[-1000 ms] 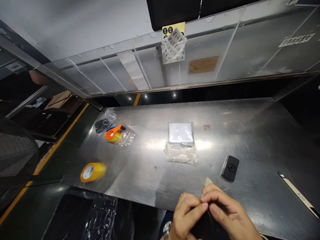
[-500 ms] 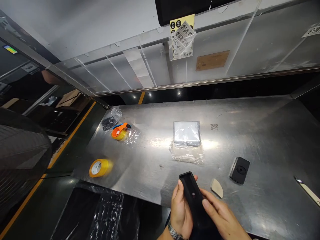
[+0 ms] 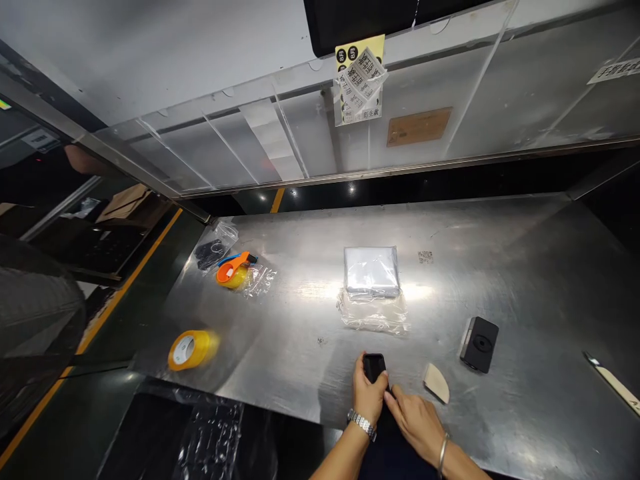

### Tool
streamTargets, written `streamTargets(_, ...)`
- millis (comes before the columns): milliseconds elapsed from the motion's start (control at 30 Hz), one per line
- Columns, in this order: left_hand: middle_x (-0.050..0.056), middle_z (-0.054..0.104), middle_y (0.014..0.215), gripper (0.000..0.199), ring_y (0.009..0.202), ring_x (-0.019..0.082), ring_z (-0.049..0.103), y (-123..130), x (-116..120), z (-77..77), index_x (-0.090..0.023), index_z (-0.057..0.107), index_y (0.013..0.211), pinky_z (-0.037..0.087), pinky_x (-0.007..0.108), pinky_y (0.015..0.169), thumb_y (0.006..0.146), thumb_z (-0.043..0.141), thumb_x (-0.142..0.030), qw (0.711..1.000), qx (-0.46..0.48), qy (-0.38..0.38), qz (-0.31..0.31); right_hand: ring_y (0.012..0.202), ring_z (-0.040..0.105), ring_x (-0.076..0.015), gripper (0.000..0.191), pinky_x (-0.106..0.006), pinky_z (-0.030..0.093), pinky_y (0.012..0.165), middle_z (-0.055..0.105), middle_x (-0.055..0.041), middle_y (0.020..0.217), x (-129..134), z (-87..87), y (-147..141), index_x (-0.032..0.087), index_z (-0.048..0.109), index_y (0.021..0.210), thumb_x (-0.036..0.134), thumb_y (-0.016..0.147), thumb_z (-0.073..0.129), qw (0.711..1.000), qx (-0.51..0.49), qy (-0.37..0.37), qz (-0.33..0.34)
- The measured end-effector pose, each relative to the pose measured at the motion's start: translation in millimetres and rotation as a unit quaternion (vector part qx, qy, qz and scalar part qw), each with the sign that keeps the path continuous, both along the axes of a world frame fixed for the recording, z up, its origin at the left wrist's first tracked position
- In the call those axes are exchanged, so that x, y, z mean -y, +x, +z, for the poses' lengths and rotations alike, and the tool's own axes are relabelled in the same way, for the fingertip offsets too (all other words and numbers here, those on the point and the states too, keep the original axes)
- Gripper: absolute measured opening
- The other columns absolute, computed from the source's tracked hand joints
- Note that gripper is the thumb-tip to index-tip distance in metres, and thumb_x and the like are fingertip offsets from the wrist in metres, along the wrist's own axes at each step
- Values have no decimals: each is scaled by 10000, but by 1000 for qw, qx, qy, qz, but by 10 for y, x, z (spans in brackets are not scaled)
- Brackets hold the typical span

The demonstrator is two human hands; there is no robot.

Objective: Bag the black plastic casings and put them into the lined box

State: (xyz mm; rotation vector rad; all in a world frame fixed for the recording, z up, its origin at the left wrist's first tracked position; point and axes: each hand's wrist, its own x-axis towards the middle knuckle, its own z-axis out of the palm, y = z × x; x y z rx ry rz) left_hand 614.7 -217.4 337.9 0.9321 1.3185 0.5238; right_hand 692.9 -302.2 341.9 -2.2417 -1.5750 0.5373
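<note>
A black case-like object [image 3: 374, 366] is at the near edge of the metal table, its upper end showing. My left hand [image 3: 369, 395] is wrapped round it, thumb across its face. My right hand [image 3: 415, 420] touches its right side with the fingertips; its lower part is hidden by the hands and dark clothing. Right of my hands lies a beige wedge-shaped piece [image 3: 437, 383], and beyond it a black box-shaped device with a round mark [image 3: 480, 344]. A stack of clear plastic bags [image 3: 371, 272] lies ahead of my hands.
Yellow tape rolls [image 3: 193, 349] and an orange tape dispenser [image 3: 233, 268] stand on the metal table [image 3: 295, 320] at left. A small bag with black items [image 3: 213, 250] lies behind. A cream-handled tool [image 3: 613, 383] is far right. Black plastic [image 3: 165, 433] hangs below left.
The black object has tilted so less of its inner face shows. My left thumb has moved across it, and my right hand has shifted down and left along its side.
</note>
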Motion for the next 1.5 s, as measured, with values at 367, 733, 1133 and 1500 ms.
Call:
streamTargets(367, 185, 401, 1339, 607, 1253, 294, 319, 99, -44, -528, -106, 434, 1251, 186, 397, 1050, 682, 580, -257, 975, -65, 137, -162, 1052, 545, -238, 326, -391, 448, 912, 601, -129, 1118, -851, -580, 439, 137, 553, 1116, 190, 866, 351, 994, 63, 84, 6)
streamTargets(733, 195, 354, 1259, 500, 1192, 273, 309, 32, -263, -535, -93, 337, 1309, 252, 435, 998, 847, 376, -278, 949, -150, 235, -145, 1322, 177, -293, 500, -508, 216, 1038, 286, -171, 1415, -1502, -761, 566, 104, 282, 1351, 157, 860, 357, 984, 134, 107, -51)
streamTargets(1133, 136, 463, 1074, 425, 1030, 274, 414, 296, -1114, -381, -174, 507, 1196, 327, 461, 904, 777, 501, -240, 916, -144, 355, -123, 1029, 515, -291, 327, -442, 405, 869, 610, -128, 1087, -1600, -980, 745, 175, 573, 1108, 221, 849, 379, 972, 98, 142, -160)
streamTargets(1500, 88, 621, 831, 283, 761, 194, 555, 44, -600, -264, -155, 617, 877, 418, 309, 734, 779, 532, -406, 997, 41, 38, -47, 963, 586, -226, 273, -406, 478, 854, 660, -88, 990, -955, -429, 295, 193, 626, 1008, 277, 873, 405, 972, -120, 135, -153)
